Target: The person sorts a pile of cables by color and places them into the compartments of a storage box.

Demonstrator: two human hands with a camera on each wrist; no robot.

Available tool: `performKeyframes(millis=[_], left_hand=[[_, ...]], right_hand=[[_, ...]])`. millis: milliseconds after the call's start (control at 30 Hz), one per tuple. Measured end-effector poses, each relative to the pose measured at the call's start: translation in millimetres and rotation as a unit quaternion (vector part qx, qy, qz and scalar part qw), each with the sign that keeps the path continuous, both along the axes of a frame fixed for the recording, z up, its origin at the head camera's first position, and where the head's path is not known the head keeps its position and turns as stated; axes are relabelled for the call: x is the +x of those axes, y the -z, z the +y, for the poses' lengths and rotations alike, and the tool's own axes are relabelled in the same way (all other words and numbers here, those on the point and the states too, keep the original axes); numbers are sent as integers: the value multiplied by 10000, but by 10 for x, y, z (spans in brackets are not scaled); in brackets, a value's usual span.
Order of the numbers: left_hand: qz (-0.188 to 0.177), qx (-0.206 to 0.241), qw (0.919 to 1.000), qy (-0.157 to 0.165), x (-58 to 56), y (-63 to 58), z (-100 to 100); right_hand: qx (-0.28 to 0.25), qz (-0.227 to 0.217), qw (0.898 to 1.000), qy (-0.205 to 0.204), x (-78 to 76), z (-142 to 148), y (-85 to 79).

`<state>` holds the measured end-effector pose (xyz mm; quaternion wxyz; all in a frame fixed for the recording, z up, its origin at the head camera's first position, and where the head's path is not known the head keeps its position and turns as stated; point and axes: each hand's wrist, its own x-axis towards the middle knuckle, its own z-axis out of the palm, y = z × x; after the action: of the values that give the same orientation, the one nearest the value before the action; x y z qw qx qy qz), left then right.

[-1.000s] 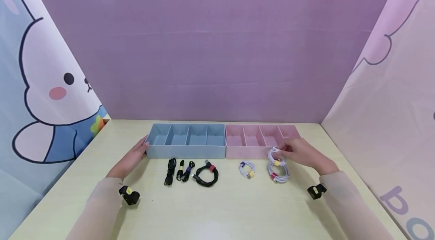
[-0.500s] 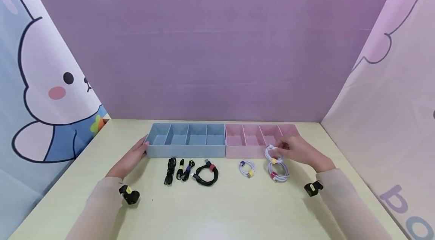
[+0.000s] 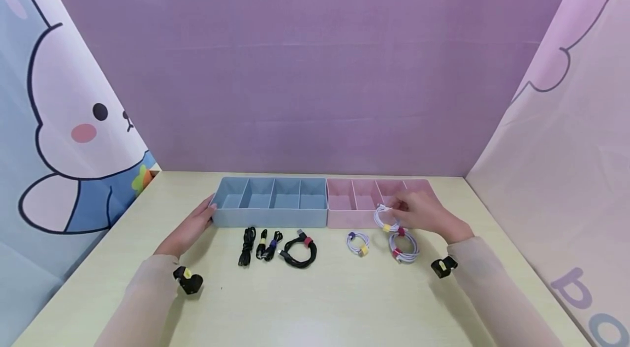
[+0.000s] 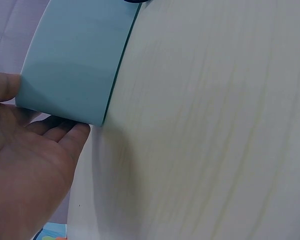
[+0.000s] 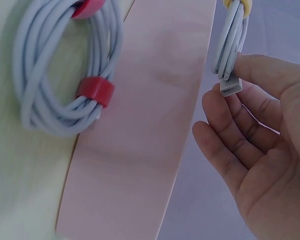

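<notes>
My right hand [image 3: 418,213] pinches a coiled white charging cable [image 3: 385,219] with a yellow tie between thumb and fingers. In the right wrist view its USB plug [image 5: 231,87] pokes out at the fingertips. It is held up by the front of the pink divided box [image 3: 349,219]. Another white cable coil [image 3: 410,256] with red ties lies on the table just below the hand. At the far left, my left hand [image 3: 189,227] rests against the end of the blue divided box [image 3: 268,218]. The left wrist view shows the thumb at its rim and fingers along its end.
In front of the blue box lie several black cables: a bundle [image 3: 247,247], two small ones with yellow [image 3: 261,245] and purple [image 3: 272,247] ties, and a coil [image 3: 298,265] with a red tie. A small white coil [image 3: 357,243] lies before the pink box.
My right hand has moved left and slightly up with the yellow-tied cable, drawing it off the red-tied coil it overlapped. The left hand stays at the blue box.
</notes>
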<state>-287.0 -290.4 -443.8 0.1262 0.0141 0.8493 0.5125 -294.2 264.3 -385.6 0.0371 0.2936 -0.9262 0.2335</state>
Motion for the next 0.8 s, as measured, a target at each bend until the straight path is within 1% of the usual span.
performKeyframes(millis=[200, 333, 433, 567, 800], left_hand=[[-28, -1, 10000, -4, -4, 4, 1], [-51, -48, 10000, -22, -7, -7, 7], [-73, -31, 10000, -25, -5, -10, 8], [-75, 37, 10000, -6, 1, -5, 2], [-58, 99, 9999, 2, -1, 5, -1]], right_hand=[[-21, -105, 9999, 110, -22, -82, -25], [-86, -256, 9996, 62, -41, -128, -37], [-179, -390, 9991, -57, -63, -173, -50], [-270, -372, 9987, -238, -99, -224, -57], [-398, -484, 9973, -388, -150, -311, -102]])
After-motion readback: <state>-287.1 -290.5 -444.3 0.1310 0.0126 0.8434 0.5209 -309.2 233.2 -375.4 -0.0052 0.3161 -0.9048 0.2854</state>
